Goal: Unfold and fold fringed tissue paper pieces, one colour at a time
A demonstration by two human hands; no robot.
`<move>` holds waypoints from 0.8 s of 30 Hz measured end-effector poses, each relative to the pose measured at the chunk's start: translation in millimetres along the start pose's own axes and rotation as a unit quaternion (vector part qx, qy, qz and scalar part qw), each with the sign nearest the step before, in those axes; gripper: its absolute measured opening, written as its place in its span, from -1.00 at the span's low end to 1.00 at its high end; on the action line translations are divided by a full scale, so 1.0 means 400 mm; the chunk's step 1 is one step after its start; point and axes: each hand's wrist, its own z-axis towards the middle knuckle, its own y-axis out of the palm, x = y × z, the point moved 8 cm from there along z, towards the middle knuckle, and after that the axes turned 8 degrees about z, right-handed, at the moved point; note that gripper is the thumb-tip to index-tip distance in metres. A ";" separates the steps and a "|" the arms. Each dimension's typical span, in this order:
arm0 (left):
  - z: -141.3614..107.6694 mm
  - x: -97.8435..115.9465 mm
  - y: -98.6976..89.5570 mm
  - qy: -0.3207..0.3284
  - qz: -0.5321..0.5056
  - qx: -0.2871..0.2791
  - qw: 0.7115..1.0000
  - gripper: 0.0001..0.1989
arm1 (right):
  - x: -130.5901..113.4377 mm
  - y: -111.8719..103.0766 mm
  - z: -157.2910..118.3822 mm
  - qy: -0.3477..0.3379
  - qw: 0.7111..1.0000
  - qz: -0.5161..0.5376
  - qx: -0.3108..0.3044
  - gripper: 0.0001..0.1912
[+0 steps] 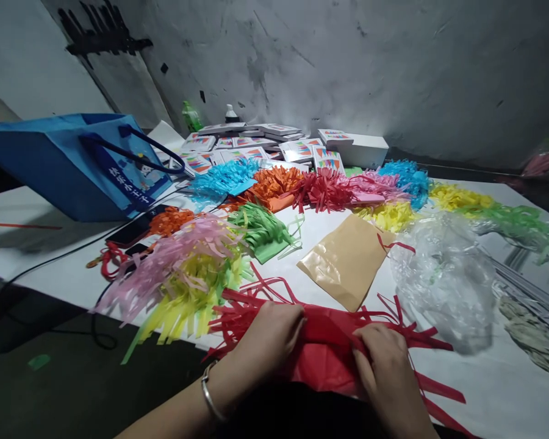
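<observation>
Red fringed tissue paper (322,341) lies across the table's front edge, its cut strips spreading out to the left and right. My left hand (274,332) is closed on the left part of its uncut middle; a silver bangle (207,390) circles that wrist. My right hand (384,360) grips the same paper farther right, with the thumb along it and the fingers curled. Just beyond the hands rests a tan paper envelope (343,262). Pink fringed tissue (178,250) and yellow fringed tissue (192,299) lie to the left of my left hand.
Tissue tassels in several colours, among them a green bundle (263,231), line the table's middle. Behind them are stacked printed boxes (256,143). A blue bag (73,171) stands at left, crumpled clear plastic (443,274) at right. A black cable (73,247) crosses the left side.
</observation>
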 end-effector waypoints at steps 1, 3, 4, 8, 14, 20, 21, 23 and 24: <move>0.011 -0.004 -0.002 -0.015 0.014 -0.004 1.000 -0.74 | 0.009 0.004 0.005 0.027 1.000 -0.013 0.007 -0.82; 0.028 -0.007 -0.005 -0.026 0.042 -0.009 0.999 -0.76 | 0.022 0.017 0.015 0.050 0.998 -0.045 -0.005 -0.84; 0.033 -0.007 -0.006 -0.028 0.053 -0.010 0.998 -0.77 | 0.026 0.021 0.019 0.054 0.996 -0.065 -0.012 -0.85; 0.038 -0.008 -0.006 -0.027 0.064 -0.021 0.997 -0.79 | 0.011 -0.024 0.023 0.029 0.982 -0.180 0.056 -0.77; 0.046 -0.009 -0.003 -0.024 0.079 -0.027 0.996 -0.80 | -0.137 -0.032 -0.008 -0.222 0.968 -0.092 0.078 -0.58; 0.037 -0.011 -0.014 -0.030 0.091 -0.011 0.995 -0.82 | -0.126 0.029 -0.008 -0.221 0.971 -0.062 0.069 -0.58; 0.029 -0.011 -0.022 -0.033 0.098 0.013 0.995 -0.85 | -0.122 0.031 -0.007 -0.220 0.971 -0.066 0.073 -0.59; 0.010 0.007 -0.043 0.002 0.113 0.092 0.989 -0.76 | -0.120 0.022 -0.006 -0.221 0.969 -0.071 0.089 -0.62; -0.003 0.025 -0.049 0.042 0.121 0.136 0.982 -0.69 | -0.122 0.015 -0.005 -0.221 0.968 -0.070 0.099 -0.65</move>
